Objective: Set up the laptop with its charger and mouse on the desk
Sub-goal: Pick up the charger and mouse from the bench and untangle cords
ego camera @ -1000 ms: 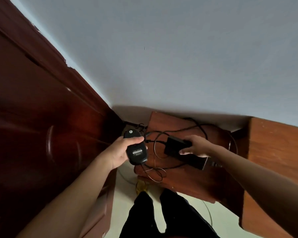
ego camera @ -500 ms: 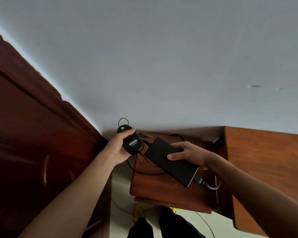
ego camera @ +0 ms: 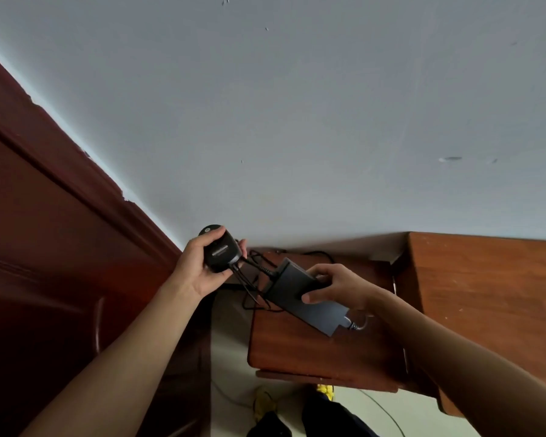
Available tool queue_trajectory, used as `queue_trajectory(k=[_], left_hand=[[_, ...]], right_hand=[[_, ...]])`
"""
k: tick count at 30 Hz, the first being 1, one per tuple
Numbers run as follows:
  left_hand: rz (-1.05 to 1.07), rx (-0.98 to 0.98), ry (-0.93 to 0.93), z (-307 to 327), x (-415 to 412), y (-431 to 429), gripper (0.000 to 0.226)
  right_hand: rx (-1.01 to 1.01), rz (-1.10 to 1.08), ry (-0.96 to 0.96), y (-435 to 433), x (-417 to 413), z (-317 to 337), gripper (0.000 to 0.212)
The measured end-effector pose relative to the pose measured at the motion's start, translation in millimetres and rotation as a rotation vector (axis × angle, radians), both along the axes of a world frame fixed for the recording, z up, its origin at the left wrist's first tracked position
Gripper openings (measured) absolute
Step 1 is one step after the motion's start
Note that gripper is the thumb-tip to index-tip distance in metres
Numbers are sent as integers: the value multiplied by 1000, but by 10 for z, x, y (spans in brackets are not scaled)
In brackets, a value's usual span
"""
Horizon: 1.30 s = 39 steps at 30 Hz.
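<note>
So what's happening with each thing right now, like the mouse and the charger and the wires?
mouse: held up in the left hand, underside showing
charger brick: gripped by the right hand, lifted above the small wooden table
cables: tangled, hanging between mouse and charger brick
laptop: not in view

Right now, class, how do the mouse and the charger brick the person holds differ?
The mouse is rounded and compact; the charger brick is a long flat slab. The mouse sits in the left hand, the brick in the right hand. The mouse looks black, the brick greyer. Both are lifted and trail dark cables.
</note>
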<state>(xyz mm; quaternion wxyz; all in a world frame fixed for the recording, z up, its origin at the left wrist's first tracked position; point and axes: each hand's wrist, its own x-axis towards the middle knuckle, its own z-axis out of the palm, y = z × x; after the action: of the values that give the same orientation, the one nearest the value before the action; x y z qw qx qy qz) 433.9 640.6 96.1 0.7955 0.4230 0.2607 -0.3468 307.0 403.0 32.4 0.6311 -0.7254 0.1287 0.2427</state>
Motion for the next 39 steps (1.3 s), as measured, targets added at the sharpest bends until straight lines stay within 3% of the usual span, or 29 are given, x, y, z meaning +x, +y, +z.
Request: queue_trajectory(k=[3,6,9,14,18,25,29,35,39], left_hand=[[30,-4,13,96,-36,61,13],[-87,-11,-3,209,-72,77,15],[-154,-52,-31,320,-113,89,18],[-154,-165,-181,524,-34,326,36],[-53,-99,-247,539,-74,483,28],[-51,70,-307,462,-163,523,13],[-199,130,-272,366,-221,610,20],[-367,305,-334,390,-248,457,35],[-356,253,-281,427,-228,541,23]], right_hand=[[-165,137,-53,110,-14,-65,38],[-256,305,-36,241,-69,-203,34],[-184,310,-51,463,-128,-305,26],[124,54,-100,679,-100,-191,23],[260,-14,-108,654,26,121,25],[291,-84,-138,558,180,378,33],[295,-140,-139,473,252,509,34],[234,51,-126,570,383,664,15],[285,115,-69,599,413,663,27]])
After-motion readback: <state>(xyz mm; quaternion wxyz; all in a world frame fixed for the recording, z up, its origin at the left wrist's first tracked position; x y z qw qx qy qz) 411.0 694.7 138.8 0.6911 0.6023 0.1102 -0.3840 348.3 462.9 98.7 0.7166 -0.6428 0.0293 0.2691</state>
